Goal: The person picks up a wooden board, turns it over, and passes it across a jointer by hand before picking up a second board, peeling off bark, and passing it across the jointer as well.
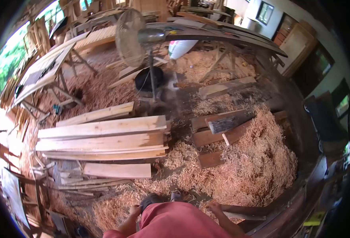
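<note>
My left hand [135,210] hangs low at my left side, next to the hem of my red shirt [177,220] and a dark shoe [151,199]. Its fingers are loose, and nothing shows in them. On the other side, my right hand [214,206] hangs with loosely bent fingers and nothing visible in it. Just right of that hand lies a narrow wooden board [244,216], at the foot of a large heap of wood shavings [264,162]. Several pale planks [103,141] lie stacked on the floor ahead to the left, with a shorter plank [117,170] nearer me.
A pedestal fan [153,67] stands ahead. Right of centre, a dark-faced timber block [230,122] and a short light stick [225,139] lie by the shavings. Long boards rest on a trestle [220,65] behind; a worktable [46,75] stands left. A person's arm [0,146] shows at far left.
</note>
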{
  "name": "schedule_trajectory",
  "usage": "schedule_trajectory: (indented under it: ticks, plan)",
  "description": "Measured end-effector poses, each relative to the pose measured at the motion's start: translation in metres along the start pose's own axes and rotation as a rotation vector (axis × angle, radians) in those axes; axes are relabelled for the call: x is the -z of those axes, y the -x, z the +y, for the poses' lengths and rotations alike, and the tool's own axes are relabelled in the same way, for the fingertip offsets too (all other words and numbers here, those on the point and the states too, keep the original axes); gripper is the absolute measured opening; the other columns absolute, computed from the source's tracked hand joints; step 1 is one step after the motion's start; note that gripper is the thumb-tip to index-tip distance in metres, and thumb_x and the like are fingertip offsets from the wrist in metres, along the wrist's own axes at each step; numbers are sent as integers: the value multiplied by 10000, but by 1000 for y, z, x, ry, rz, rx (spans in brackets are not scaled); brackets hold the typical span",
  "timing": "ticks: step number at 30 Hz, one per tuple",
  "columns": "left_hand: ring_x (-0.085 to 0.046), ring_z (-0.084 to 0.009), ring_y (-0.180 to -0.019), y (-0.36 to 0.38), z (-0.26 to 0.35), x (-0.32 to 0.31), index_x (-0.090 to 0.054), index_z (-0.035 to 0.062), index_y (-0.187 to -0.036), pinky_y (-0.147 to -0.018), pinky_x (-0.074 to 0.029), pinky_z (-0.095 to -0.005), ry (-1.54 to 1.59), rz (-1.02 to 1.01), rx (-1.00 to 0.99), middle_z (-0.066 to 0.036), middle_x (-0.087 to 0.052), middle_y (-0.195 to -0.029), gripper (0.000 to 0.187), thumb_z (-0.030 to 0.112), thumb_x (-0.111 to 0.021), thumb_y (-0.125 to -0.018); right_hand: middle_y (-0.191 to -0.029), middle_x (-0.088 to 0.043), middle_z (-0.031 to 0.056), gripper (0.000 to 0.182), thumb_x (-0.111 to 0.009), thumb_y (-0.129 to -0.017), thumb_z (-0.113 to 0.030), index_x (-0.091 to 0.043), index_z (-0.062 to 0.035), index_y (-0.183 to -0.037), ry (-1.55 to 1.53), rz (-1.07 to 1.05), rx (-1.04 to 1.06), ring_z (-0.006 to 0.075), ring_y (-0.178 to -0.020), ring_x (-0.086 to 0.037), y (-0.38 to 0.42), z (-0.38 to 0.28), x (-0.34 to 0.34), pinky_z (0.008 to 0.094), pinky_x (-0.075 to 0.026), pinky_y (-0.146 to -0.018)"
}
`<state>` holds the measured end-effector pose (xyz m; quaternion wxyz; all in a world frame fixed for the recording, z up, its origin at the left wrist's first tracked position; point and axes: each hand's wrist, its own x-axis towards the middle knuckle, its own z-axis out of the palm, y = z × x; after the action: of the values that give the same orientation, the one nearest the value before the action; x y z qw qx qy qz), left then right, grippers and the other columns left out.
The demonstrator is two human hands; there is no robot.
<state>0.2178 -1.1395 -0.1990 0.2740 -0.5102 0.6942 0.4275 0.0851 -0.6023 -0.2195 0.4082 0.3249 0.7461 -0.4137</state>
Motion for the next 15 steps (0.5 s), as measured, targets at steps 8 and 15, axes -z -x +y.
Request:
schedule_trajectory:
  ticks: [8, 15]
  plan:
    - [-701, -353, -1123, -34, 204, -54, -728, 38, -1227, -996, -528, -416, -64, -92, -314, -238, -736, -1149, 598, 506, -749, -854, -964, -762, 132, 477, -738, -857, -526, -765, -67, -983, 125, 51, 207, 241, -869, -731, -44, -5, -12, 377, -572, -766]
    - [-731, -228, -800, -97, 293, -58, -795, 18, -956, -792, -571, -394, -153, -46, -328, -184, -762, -835, 540, 545, -721, -868, -1101, -769, 134, 627, -775, -796, -617, -772, -86, -1129, 256, 50, 297, 284, -1018, -737, -79, -178, 7, 379, -567, -904]
